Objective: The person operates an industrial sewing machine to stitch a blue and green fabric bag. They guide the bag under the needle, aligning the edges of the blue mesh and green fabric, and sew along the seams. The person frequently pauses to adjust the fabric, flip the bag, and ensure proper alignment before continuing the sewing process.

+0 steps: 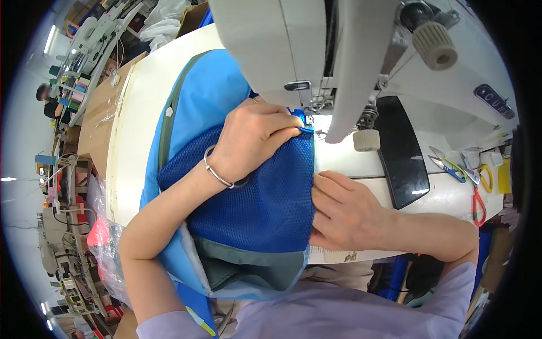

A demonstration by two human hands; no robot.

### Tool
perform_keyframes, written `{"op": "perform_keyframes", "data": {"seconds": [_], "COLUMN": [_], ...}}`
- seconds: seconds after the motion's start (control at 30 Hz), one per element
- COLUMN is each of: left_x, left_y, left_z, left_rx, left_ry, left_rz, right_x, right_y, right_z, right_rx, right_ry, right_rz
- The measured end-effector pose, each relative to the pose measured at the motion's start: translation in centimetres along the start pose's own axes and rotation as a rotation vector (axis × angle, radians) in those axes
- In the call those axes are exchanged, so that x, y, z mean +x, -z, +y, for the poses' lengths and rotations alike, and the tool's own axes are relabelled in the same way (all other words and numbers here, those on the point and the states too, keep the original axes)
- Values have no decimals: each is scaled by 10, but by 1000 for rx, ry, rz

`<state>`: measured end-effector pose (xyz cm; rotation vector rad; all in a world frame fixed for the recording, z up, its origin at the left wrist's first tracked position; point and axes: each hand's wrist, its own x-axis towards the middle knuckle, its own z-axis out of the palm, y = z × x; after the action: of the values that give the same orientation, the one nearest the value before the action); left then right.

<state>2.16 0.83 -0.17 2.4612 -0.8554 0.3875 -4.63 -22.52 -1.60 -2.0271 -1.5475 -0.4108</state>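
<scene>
A light blue fabric bag with a dark blue mesh panel and a grey-green band lies across the sewing machine's white table. My left hand, with a silver bangle at its wrist, pinches the bag's edge between thumb and fingers, close to the presser foot. Nearer my body, my right hand holds the side edge of the mesh panel, its fingers bent and the tips partly hidden by the fabric. A small lit patch of bright blue fabric shows at the needle area.
The white sewing machine rises over the far side of the table. A black glossy panel lies right of the needle. Scissors with red handles and blue-handled snips lie at the right. Cardboard borders the table's left.
</scene>
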Motion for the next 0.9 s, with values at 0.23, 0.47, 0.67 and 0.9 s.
{"op": "perform_keyframes", "data": {"seconds": [0.23,0.47,0.67,0.9], "left_x": [-12,6,18,-8], "left_y": [9,21,27,5], "left_z": [18,23,23,35], "left_rx": [-144,-331,-367,196], "left_ry": [50,382,549,-59], "left_rz": [-77,-244,-348,110], "right_x": [-6,2,-1,-2], "right_y": [0,8,-6,-5], "right_z": [-20,14,6,-1], "right_rx": [26,-35,-162,-198], "right_ry": [11,-171,-52,-70], "right_rz": [-27,207,95,55]}}
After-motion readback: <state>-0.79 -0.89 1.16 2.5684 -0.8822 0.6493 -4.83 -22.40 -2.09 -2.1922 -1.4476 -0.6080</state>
